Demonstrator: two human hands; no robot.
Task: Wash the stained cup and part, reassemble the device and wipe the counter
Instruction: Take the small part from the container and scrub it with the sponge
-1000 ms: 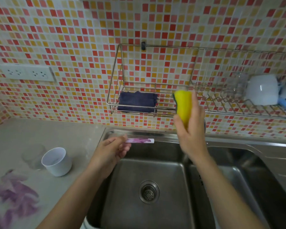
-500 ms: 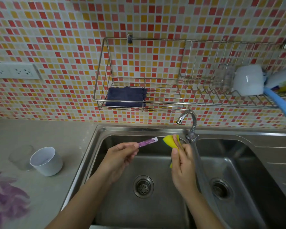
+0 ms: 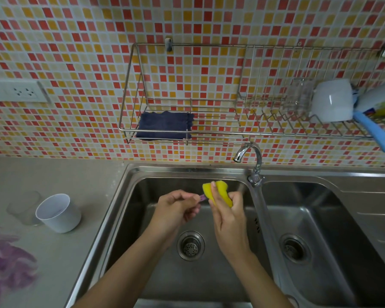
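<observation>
Over the left sink basin (image 3: pixel 129 218), my left hand (image 3: pixel 176 210) pinches a thin purple-stained part (image 3: pixel 202 197), of which only a short bit shows. My right hand (image 3: pixel 226 215) grips a yellow sponge (image 3: pixel 219 192) folded around the part's far end. A white cup (image 3: pixel 58 213) stands upright on the grey counter (image 3: pixel 76 181) left of the sink, with a clear glass (image 3: pixel 23 207) just behind it. A purple stain (image 3: pixel 9 265) spreads over the counter at the lower left.
A chrome tap (image 3: pixel 250 156) stands between the two basins. A wire wall rack (image 3: pixel 187 132) holds a folded dark blue cloth (image 3: pixel 163 125); further right are a clear glass (image 3: pixel 297 98), a white mug (image 3: pixel 332 103) and a blue-handled utensil (image 3: pixel 371 132). A wall socket (image 3: pixel 16 91) is at left.
My right hand brought the sponge down from the rack to the sink and wrapped it around the part. The left hand moved the part over the basin to meet it.
</observation>
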